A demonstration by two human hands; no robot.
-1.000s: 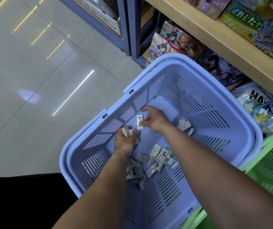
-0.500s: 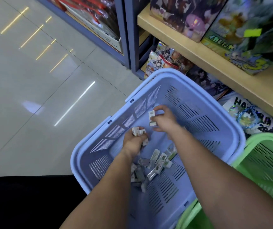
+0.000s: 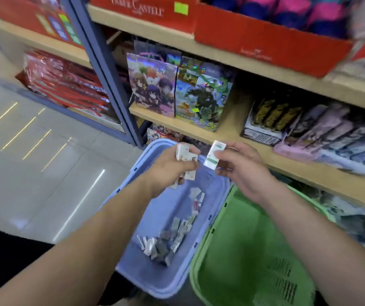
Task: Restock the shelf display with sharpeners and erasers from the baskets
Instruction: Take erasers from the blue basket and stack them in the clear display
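Restocking is judged barely begun: many small packets (image 3: 161,246) are left lying in the blue basket (image 3: 155,281), beside a green basket (image 3: 238,250). Both hands are held above it, near the shelf (image 3: 227,138). Several white packets (image 3: 184,154) are clutched in the grip of the left hand (image 3: 168,171); a single packet (image 3: 214,156) (eraser or sharpener, unclear) is pinched by the right hand (image 3: 241,171).
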